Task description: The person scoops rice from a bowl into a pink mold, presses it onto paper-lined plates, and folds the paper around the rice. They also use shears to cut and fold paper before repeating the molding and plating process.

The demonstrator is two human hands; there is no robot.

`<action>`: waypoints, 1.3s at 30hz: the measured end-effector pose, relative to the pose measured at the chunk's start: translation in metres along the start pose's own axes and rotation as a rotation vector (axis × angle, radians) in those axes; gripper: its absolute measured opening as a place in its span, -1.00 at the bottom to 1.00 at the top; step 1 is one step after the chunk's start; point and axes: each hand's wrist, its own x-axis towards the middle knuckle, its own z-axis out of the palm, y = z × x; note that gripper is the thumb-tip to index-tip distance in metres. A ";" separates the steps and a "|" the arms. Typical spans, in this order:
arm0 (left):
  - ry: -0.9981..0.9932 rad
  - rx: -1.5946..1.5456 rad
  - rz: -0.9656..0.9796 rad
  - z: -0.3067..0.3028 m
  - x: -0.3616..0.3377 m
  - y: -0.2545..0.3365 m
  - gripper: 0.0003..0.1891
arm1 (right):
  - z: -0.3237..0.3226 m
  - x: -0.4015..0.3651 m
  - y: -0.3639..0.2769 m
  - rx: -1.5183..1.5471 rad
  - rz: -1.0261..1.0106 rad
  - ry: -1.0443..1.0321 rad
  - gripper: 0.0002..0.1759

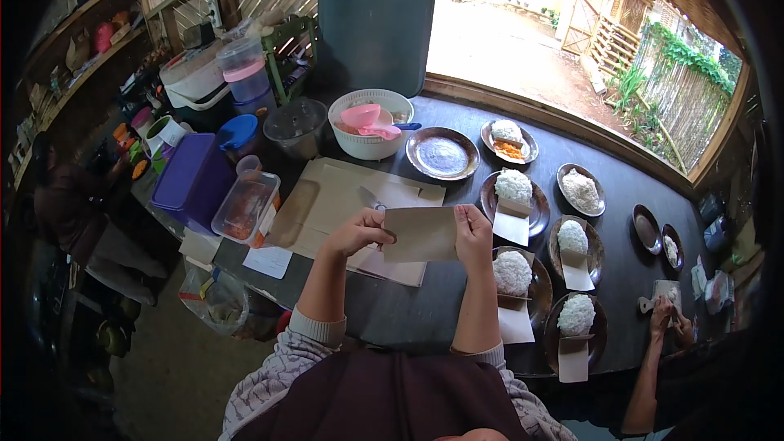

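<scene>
A rectangular piece of brown cardboard (421,234) is stretched between my two hands, above the table's front part. My left hand (359,232) pinches its left edge, and my right hand (474,237) grips the right edge with the thumb on top. Beneath them lies a larger flat cardboard sheet (327,204), with scissors (371,198) on it, partly hidden behind my left hand. To the right of my right hand, mounds of white rice (513,272) sit on dark plates (541,294), with folded card strips (513,230) against several of them.
A white basin (371,143) with pink scoops stands behind the cardboard. On the left are a purple container (189,180) and a clear food box (245,206). A co-worker's hands (671,322) work over a small board at the right; another person (90,204) stands far left.
</scene>
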 end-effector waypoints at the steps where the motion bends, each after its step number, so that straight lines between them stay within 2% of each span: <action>1: -0.007 0.015 0.004 -0.001 0.000 0.001 -0.94 | 0.000 0.000 0.001 -0.034 0.006 -0.009 -0.75; 9: -0.053 0.090 -0.026 -0.006 -0.002 -0.003 -0.97 | 0.006 -0.003 -0.007 -0.015 -0.010 0.020 -0.77; 11: 0.018 0.013 -0.105 0.009 -0.005 0.008 -0.93 | 0.005 -0.002 -0.004 0.017 -0.034 0.029 -0.77; 14: 0.023 0.066 -0.147 0.008 0.000 0.003 -0.83 | 0.004 -0.002 -0.005 -0.013 -0.025 0.028 -0.77; 17: -0.005 0.162 -0.133 0.014 -0.002 0.016 -0.73 | 0.006 -0.003 -0.008 -0.004 -0.047 0.032 -0.76; 20: 0.050 0.268 -0.096 0.008 0.004 0.001 -0.67 | 0.007 -0.002 -0.003 -0.019 -0.051 0.004 -0.75; 26: 0.121 0.264 -0.106 0.012 0.005 0.004 -0.65 | 0.009 -0.003 -0.004 -0.069 -0.107 0.037 -0.73; 39: 0.084 0.264 -0.079 0.008 0.006 0.001 -0.62 | 0.005 -0.001 -0.004 -0.053 -0.026 0.016 -0.66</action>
